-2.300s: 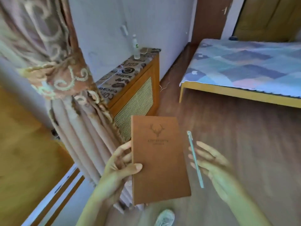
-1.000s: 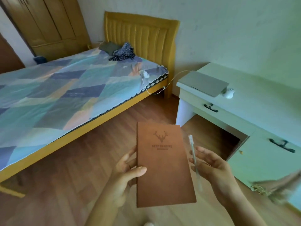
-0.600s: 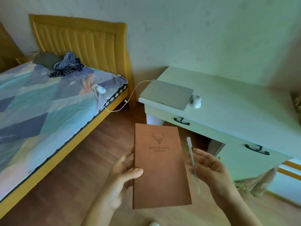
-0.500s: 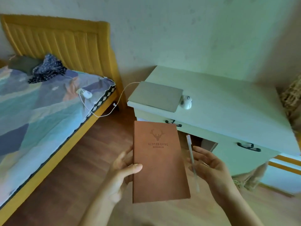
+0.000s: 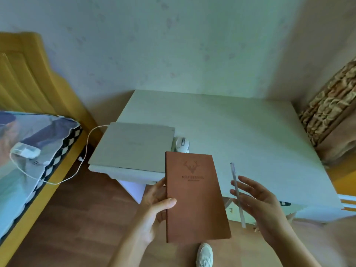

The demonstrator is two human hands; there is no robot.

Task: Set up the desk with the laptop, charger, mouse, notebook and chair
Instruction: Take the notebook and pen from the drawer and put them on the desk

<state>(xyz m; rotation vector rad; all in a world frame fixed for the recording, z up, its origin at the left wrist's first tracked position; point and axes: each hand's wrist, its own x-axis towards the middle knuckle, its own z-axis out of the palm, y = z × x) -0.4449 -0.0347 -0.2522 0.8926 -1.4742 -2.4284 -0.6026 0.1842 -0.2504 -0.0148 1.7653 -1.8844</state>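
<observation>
Room: pale wall behind, wooden floor (image 5: 81, 218) below, patterned curtain (image 5: 331, 120) at the far right.
Bench: white bench (image 5: 240, 135) against the wall, its near edge just ahead of both hands.
Laptop: grey laptop (image 5: 133, 146), lid closed, lies flat on the left part of the bench, its near corner reaching the bench edge.
Mouse: white mouse (image 5: 182, 144) sits on the bench just beside the laptop's right edge.
Charger: white charger (image 5: 26, 152) lies on the bed; its cable (image 5: 84, 151) loops down over the floor and runs up to the laptop's far left corner.
Bed: yellow-framed bed (image 5: 28, 151) at the left, with a patterned cover and a ribbed yellow headboard.
Notebook: brown notebook (image 5: 194, 195) with a stag emblem, held upright above the floor, overlapping the near edge of the bench in this view.
Left hand: left hand (image 5: 156, 207) grasps the notebook's left edge, thumb across the cover, fingers behind; grip clenched on it.
Right hand: right hand (image 5: 258, 207) is spread, fingers nearly straight, grip released; a pen (image 5: 237, 193) lies across the fingers, pointing away.
Footwear: white shoe (image 5: 205, 255) shows on the floor beneath the notebook.
Chair: not seen in this view.
</observation>
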